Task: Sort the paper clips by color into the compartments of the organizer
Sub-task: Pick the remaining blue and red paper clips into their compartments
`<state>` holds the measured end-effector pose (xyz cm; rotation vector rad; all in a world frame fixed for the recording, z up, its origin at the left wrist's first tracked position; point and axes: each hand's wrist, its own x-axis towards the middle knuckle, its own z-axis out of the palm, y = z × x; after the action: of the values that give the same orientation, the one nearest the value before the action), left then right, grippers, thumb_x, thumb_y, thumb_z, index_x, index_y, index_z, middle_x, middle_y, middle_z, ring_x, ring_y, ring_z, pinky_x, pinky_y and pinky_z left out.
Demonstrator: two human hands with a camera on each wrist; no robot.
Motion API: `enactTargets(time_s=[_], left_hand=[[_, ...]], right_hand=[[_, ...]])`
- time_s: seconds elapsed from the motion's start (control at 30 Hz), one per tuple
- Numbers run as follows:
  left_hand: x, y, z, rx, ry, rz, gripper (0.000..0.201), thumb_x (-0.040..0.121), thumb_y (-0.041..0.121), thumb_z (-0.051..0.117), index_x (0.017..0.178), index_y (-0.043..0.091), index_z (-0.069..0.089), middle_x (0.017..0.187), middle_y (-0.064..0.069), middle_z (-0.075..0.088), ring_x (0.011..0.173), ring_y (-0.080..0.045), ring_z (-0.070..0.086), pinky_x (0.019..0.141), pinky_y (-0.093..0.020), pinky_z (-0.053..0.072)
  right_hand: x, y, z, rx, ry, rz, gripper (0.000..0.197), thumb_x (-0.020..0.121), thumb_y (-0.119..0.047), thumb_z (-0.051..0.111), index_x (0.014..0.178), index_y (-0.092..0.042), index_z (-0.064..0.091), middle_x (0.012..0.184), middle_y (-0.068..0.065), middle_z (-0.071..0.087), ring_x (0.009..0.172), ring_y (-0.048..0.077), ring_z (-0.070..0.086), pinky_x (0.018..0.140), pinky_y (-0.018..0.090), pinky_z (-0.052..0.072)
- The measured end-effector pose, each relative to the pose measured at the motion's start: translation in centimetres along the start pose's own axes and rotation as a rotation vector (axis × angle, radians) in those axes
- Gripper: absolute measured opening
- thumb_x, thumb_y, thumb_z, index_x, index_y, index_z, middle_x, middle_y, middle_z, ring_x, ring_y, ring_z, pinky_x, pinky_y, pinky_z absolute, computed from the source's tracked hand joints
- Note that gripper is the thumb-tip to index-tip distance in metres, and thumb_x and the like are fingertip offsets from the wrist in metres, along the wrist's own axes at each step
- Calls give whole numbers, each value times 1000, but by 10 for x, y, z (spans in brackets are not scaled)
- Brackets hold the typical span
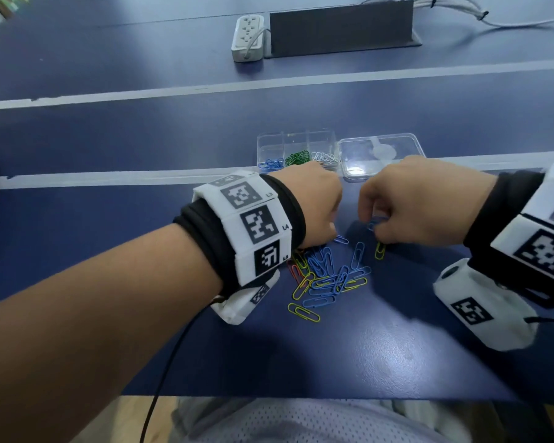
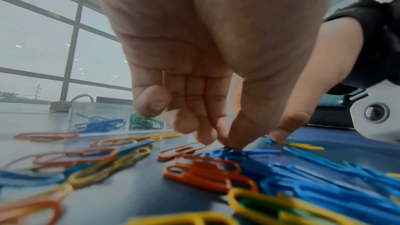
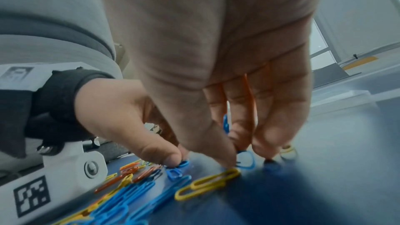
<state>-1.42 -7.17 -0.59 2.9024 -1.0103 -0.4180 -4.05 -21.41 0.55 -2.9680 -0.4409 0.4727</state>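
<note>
Both hands down in our loose paper clips (image 1: 327, 276)

Left hand (image 1: 314, 206) pinches a blue clip (image 2: 218, 153); right hand (image 1: 422, 203) pinches another (image 3: 245, 159). Organizer (image 1: 296, 151) beyond holds sorted clips. Wristband (image 1: 253, 225) tags read L3, L4; fingertips hidden overhead.
</note>
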Motion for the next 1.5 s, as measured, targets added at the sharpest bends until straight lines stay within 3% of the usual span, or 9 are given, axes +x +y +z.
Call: enactTargets(time_s=[0.23,0.4,0.53,0.77,0.87,1.0,1.17,1.33,1.5], left_hand=[[2,-7,-11,-50,54,-39,16,81,29,62,92,25,73,68,8,51,75,-15,52,70,-25,42],[3,-4,-8,11,-1,0,16,82,30,65,93,23,73,74,6,54,77,-13,49,67,-24,38],[3,-4,-7,3,0,22,14,84,21,59,87,19,72,67,7,51,74,-12,49,66,-22,36],[3,-8,-5,-23,16,46,17,83,21,57,94,18,70,66,12,47,76,-10,48,69,-20,37],[4,-10,-6,-16,20,45,22,82,27,62,103,22,68,73,11,48,78,-9,46,72,-21,38],[4,-8,-6,19,-10,46,13,82,28,63,90,21,71,59,12,44,76,-13,47,70,-23,38],[2,-9,-4,-18,-7,40,16,82,22,55,84,16,70,70,5,54,75,-16,50,68,-22,36],[0,-9,-4,-43,3,31,7,78,25,57,75,20,61,62,7,49,73,-16,50,66,-22,36],[0,-13,-11,-114,76,20,5,73,24,61,73,21,56,58,10,46,55,-5,42,58,-22,36]], right_hand=[[-1,6,-3,48,71,-119,30,80,-14,55,101,-29,71,78,-7,65,73,13,50,69,17,32],[-10,-2,-2,36,-8,-272,27,79,-18,56,95,-32,74,88,-12,65,62,-3,47,62,7,32],[-17,-11,3,-32,-54,-384,28,78,-18,53,94,-29,73,100,-6,70,91,18,62,83,30,49],[-15,-15,7,-203,-67,-418,25,89,-25,46,105,-34,64,111,-12,62,107,13,55,87,31,47],[-12,-12,7,-143,-54,-403,23,86,-22,50,99,-32,67,101,-9,66,97,14,58,83,27,45],[-7,-6,5,5,-12,-344,21,83,-17,58,94,-31,68,86,-11,68,83,13,60,75,21,40],[-6,2,3,167,33,-190,27,84,-17,62,103,-33,70,79,-12,62,73,8,54,72,20,39],[-8,7,0,753,-79,64,16,86,-2,59,87,-13,71,67,7,68,54,9,62,55,10,50],[-5,7,1,992,-145,126,26,87,10,47,86,-9,65,77,9,63,57,14,52,51,20,48]])
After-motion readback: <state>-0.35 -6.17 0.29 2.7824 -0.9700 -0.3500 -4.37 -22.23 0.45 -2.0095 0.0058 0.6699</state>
